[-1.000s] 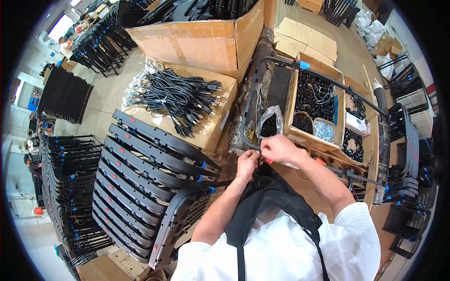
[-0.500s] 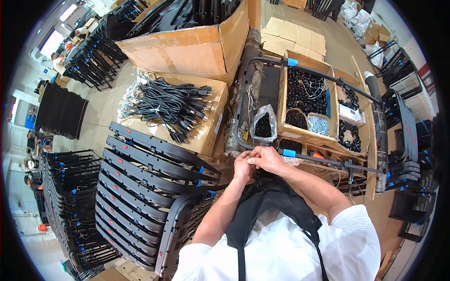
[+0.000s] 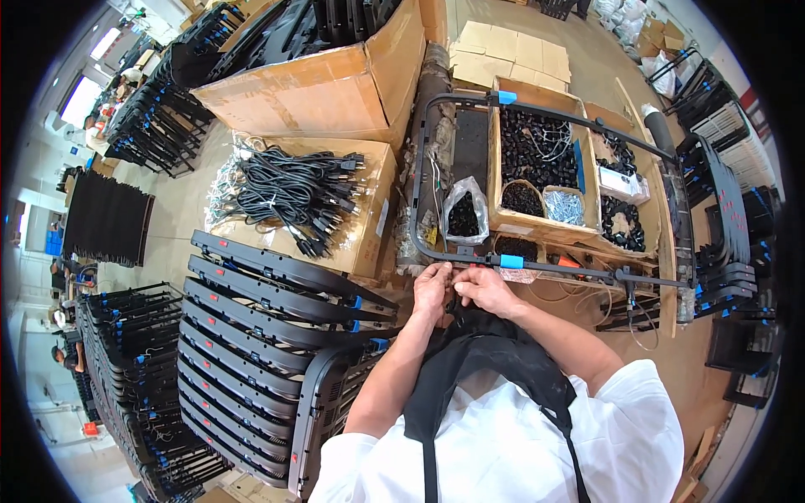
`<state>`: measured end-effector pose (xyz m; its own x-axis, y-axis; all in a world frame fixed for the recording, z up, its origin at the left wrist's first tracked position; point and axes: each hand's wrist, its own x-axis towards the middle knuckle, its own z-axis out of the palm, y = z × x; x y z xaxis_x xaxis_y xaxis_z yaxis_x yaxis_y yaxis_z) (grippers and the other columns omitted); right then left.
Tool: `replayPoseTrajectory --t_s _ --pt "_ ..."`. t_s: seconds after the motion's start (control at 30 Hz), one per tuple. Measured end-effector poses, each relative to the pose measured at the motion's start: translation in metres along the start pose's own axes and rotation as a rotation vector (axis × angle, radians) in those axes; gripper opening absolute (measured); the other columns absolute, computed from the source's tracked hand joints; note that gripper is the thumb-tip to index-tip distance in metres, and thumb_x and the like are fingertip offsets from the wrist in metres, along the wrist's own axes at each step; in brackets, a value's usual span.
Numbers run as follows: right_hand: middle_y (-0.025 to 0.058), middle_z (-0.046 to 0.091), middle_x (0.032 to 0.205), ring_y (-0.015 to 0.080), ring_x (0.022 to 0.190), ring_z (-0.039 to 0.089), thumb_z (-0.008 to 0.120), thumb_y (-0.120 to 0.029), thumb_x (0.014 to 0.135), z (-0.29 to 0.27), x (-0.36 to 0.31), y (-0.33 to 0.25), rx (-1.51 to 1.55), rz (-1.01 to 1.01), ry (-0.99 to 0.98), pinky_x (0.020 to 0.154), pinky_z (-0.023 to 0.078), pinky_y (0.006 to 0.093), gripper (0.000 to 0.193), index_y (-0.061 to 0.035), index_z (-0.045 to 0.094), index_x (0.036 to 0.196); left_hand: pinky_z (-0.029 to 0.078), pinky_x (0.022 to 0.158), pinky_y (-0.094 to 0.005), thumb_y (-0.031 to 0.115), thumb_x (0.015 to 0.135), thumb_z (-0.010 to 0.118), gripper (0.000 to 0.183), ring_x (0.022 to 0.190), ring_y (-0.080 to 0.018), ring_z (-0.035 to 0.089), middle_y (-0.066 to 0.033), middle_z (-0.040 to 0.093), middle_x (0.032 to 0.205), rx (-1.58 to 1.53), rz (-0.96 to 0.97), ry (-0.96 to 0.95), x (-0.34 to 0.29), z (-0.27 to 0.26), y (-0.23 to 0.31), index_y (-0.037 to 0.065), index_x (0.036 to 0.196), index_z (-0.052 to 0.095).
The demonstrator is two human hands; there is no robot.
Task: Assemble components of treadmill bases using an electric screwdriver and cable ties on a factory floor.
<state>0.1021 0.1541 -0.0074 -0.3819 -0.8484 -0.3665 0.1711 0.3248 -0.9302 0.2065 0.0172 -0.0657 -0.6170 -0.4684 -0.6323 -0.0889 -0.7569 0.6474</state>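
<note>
Close together in front of my chest, my left hand [image 3: 431, 290] and my right hand [image 3: 486, 292] both have their fingers drawn into a pinch. Something small and dark shows between them, too small to make out. Just beyond the fingertips runs the near bar of a black tubular frame [image 3: 553, 268] with rounded corners and blue tape [image 3: 511, 262] wrapped on it. A thin white wire [image 3: 435, 172] hangs along the frame's left bar. Next to that bar lies a clear plastic bag [image 3: 466, 216] of small black parts.
Under the frame, a wooden box [image 3: 524, 225] holds black parts and silver screws [image 3: 563, 207]. Bundled black power cords [image 3: 289, 193] lie on a carton to the left. Stacked black panels [image 3: 243, 335] stand left of my arm. A large carton [image 3: 293, 96] stands behind.
My hands have drawn slightly apart at the near bar, and the left fingers now point up toward it. The whole view has shifted a little.
</note>
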Motion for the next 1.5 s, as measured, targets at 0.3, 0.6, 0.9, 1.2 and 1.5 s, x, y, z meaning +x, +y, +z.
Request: replayPoseTrajectory --t_s 0.3,0.6,0.9,1.2,1.5 --pt "-0.0025 0.069 0.09 0.0098 0.072 0.061 0.065 -0.022 0.104 0.008 0.045 0.074 0.653 0.391 0.304 0.058 0.041 0.0266 0.013 -0.0112 0.073 0.105 0.055 0.062 -0.0252 0.027 0.1 0.074 0.021 0.071 -0.0116 0.068 -0.0022 0.074 0.092 0.168 -0.076 -0.007 0.001 -0.005 0.013 0.008 0.109 0.069" --pt "-0.0019 0.069 0.087 0.0132 0.077 0.061 0.065 -0.027 0.105 0.025 0.053 0.065 0.855 0.259 0.205 0.07 0.044 0.0287 0.016 -0.014 0.073 0.101 0.052 0.061 -0.0239 0.029 0.102 0.069 0.021 0.067 -0.0092 0.066 -0.0004 0.074 0.083 0.34 -0.116 -0.05 0.003 -0.005 0.03 0.009 0.1 0.072" --pt "-0.0004 0.07 0.088 0.0127 0.076 0.061 0.064 -0.025 0.105 0.025 0.041 0.05 0.867 0.211 0.133 0.069 0.043 0.0274 0.017 -0.0107 0.073 0.104 0.047 0.056 -0.0228 0.029 0.103 0.068 0.024 0.065 -0.0079 0.063 0.0003 0.072 0.081 0.391 -0.133 -0.048 -0.003 -0.01 0.033 0.007 0.095 0.073" --pt "0.0137 0.078 0.107 0.0323 0.095 0.072 0.067 -0.027 0.097 0.015 0.016 -0.028 -0.6 0.079 0.155 0.088 0.056 0.0412 0.032 -0.0022 0.076 0.114 0.042 0.058 -0.0248 0.027 0.106 0.064 0.023 0.063 -0.0072 0.051 0.003 0.061 0.076 0.446 0.071 -0.071 -0.028 -0.031 0.003 0.007 0.099 0.069" --pt "0.0169 0.071 0.116 0.035 0.114 0.069 0.062 -0.007 0.085 0.026 0.068 -0.077 -1.315 -0.395 -0.371 0.093 0.057 0.0471 0.034 -0.0044 0.071 0.118 0.048 0.086 -0.0322 0.019 0.106 0.054 0.028 0.094 -0.0156 0.058 -0.0056 0.067 0.1 0.454 0.252 -0.043 -0.026 -0.052 -0.017 0.002 0.125 0.064"
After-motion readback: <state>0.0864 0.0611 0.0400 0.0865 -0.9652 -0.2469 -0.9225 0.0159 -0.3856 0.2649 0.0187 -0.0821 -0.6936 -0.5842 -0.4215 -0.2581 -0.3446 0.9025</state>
